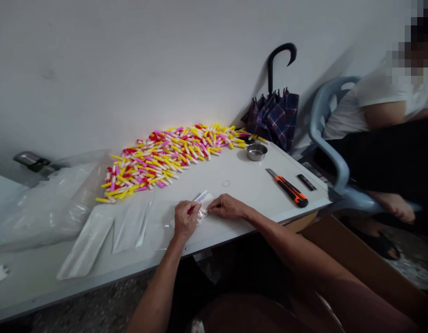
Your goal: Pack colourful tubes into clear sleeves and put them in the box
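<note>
Head view: the left hand (185,218) has its fingers curled in a pinch on the near-left part of a small white packet (204,198), printed with blue lettering. The right hand (226,206) brings thumb and forefinger together at the packet's right edge, remaining fingers folded. The packet lies between the two hands, low over the near edge of a smooth white table (214,171). A speck of red shows at the left fingertips; what it belongs to cannot be told. Thin, glossy clear film (169,226) spreads beside the left wrist.

Beyond the hands, a long heap of slim cylindrical pieces (175,159) lies along the wall, each pale at one end and yellow, red or pink at the other. A fine ring (225,183) lies flat just beyond the right hand. To the right stand a round, shallow metal dish (257,152) with a dull sheen, a cutter (288,187) with black and orange handle and bare blade, and a flat black bar (307,182). To the left lie creased translucent sleeves (131,224) and a crumpled clear bag (75,189). A checked fabric umbrella (281,113) with hooked black handle leans against the wall, near a moulded blue-grey plastic chair (333,155) holding a seated person (380,101).
</note>
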Available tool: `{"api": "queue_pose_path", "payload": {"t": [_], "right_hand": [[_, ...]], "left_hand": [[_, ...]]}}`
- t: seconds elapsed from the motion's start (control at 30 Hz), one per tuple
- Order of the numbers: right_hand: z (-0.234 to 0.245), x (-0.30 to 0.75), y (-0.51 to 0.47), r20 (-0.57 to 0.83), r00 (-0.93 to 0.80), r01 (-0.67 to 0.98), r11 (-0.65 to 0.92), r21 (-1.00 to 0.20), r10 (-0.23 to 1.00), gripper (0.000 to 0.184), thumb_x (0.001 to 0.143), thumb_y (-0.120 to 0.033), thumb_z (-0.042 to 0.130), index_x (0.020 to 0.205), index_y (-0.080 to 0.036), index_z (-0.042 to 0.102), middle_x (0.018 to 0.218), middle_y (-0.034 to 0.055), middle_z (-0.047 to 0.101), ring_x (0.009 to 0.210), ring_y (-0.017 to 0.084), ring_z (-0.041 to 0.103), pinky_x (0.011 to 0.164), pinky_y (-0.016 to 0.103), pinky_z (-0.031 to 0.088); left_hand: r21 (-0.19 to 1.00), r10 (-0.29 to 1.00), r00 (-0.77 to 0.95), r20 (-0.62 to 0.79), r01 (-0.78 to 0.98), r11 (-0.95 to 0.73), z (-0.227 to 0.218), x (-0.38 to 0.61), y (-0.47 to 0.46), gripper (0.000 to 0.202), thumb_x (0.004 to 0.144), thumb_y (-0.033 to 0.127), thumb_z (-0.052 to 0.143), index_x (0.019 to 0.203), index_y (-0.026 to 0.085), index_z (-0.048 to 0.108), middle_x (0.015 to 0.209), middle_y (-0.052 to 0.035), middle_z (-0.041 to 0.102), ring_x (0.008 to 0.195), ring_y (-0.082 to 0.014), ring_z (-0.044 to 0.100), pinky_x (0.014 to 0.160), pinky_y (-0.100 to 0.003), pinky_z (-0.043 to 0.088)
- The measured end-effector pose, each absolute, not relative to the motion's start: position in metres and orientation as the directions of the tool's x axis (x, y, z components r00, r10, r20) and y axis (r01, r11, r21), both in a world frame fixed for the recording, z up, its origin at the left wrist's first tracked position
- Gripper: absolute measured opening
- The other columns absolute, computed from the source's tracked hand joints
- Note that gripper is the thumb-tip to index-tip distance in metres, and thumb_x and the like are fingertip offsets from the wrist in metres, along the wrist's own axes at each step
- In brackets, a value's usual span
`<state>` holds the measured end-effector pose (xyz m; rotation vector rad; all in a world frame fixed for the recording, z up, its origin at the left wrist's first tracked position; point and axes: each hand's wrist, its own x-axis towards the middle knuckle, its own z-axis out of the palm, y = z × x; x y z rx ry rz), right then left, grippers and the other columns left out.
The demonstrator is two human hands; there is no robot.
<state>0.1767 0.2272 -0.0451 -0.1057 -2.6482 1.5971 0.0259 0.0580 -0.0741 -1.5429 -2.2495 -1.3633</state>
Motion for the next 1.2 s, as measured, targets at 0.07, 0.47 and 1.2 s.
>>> {"api": "queue_pose_path", "payload": {"t": [0.07, 0.47, 1.2], "right_hand": [[-0.045, 0.175, 0.227, 0.002, -0.997, 0.039, 0.513, -0.857, 0.080, 0.029, 0.089, -0.030, 0.059, 0.093, -0.013, 0.082, 0.070, -0.0021, 0.065, 0.065, 0.012, 0.050, 0.061, 0.021, 0.037], [-0.047, 0.153, 0.213, -0.233, -0.944, 0.217, -0.090, -0.972, 0.235, 0.043, 0.081, -0.026, 0.073, 0.121, -0.016, 0.059, 0.081, 0.0011, 0.070, 0.048, 0.010, 0.057, 0.043, 0.020, 0.044], [-0.044, 0.033, 0.331, 0.021, -0.657, 0.525, 0.478, -0.704, 0.754, 0.035, 0.094, -0.030, 0.060, 0.125, -0.017, 0.065, 0.129, 0.0152, 0.068, 0.119, 0.028, 0.063, 0.095, 0.033, 0.049]], "left_hand": [[0.590, 0.704, -0.469, 0.533, 0.802, 0.088, -0.074, 0.028, 0.059, 0.022, 0.095, 0.034, 0.063, 0.078, 0.022, 0.069, 0.074, -0.0010, 0.068, 0.075, -0.0189, 0.060, 0.080, -0.035, 0.044], [0.497, 0.749, -0.467, 0.470, 0.841, 0.213, -0.065, 0.024, 0.055, 0.018, 0.095, 0.031, 0.063, 0.080, 0.023, 0.070, 0.077, -0.0004, 0.071, 0.078, -0.0191, 0.062, 0.080, -0.035, 0.039], [0.602, 0.672, -0.517, 0.530, 0.788, 0.131, -0.083, 0.028, 0.049, 0.023, 0.098, 0.032, 0.059, 0.079, 0.022, 0.065, 0.076, -0.0012, 0.064, 0.078, -0.0184, 0.059, 0.078, -0.033, 0.044]]}}
